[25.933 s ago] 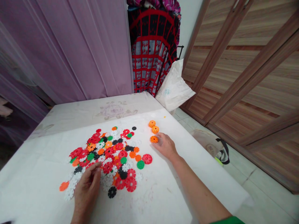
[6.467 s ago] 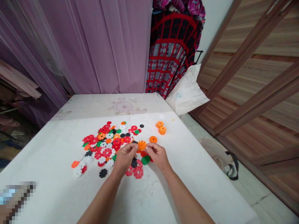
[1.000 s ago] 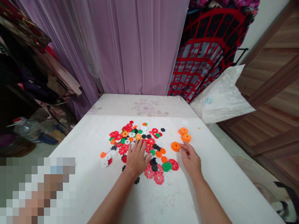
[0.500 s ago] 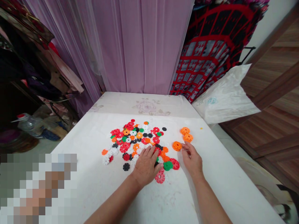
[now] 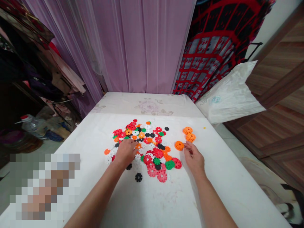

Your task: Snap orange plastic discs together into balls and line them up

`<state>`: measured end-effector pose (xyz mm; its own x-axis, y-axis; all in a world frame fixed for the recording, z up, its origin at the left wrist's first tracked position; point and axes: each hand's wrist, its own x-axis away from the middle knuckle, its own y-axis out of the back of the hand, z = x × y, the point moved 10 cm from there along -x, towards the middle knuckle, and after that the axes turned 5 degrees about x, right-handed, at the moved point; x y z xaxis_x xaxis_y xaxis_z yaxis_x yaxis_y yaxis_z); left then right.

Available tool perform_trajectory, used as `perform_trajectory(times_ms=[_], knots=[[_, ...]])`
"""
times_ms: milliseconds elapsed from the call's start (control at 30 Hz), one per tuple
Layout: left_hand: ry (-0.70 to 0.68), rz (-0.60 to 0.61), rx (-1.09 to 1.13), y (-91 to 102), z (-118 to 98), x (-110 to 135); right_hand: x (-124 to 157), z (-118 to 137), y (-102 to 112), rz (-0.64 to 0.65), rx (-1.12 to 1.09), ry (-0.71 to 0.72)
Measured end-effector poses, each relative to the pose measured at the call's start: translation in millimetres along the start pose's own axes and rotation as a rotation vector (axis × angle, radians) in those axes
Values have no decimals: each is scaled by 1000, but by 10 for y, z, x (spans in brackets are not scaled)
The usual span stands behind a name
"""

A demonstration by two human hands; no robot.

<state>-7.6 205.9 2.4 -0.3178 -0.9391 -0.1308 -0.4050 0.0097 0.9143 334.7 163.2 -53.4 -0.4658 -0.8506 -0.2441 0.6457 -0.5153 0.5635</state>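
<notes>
A loose heap of slotted plastic snowflake discs [image 5: 158, 153] in red, white, black, green and orange is spread over the white table. My left hand [image 5: 127, 151] reaches into the heap's left part, back up, fingers curled and held close together. An orange disc [image 5: 139, 146] and white ones lie right by its fingertips; what they may grip is hidden. Right of the heap, my right hand [image 5: 195, 158] pinches the edge of an orange snowflake disc [image 5: 179, 145] between thumb and fingers. Just beyond that hand lie two more orange pieces [image 5: 187, 130], touching each other.
The white tablecloth [image 5: 166, 202] has a flower print at its far end. A purple curtain [image 5: 147, 47] hangs behind. At the right edge leans a white plastic bag [image 5: 232, 95]. Clothes and a plastic bottle [image 5: 32, 123] are at left. A blurred patch covers the lower left.
My left hand has moved left from the heap's middle and its fingers have drawn in. Red, green and black discs there are uncovered. One black disc lies nearer me. My right hand stays at the orange disc.
</notes>
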Motion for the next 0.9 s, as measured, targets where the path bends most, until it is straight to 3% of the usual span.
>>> perform_trajectory(times_ms=[267,367,733,800,900], knots=[[59,267,-211,-51,-65,-163,-8,62,19,-2,-34,3],[61,300,-203,-41,-122,-197,-6,57,17,-2,-41,5],[195,202,-40,120,2,-204,7,73,29,-23,-72,10],[280,115,99,189,68,-207,12,71,69,-60,-87,-2],[391,7,568,132,79,-191,28,107,154,-130,-110,-8]])
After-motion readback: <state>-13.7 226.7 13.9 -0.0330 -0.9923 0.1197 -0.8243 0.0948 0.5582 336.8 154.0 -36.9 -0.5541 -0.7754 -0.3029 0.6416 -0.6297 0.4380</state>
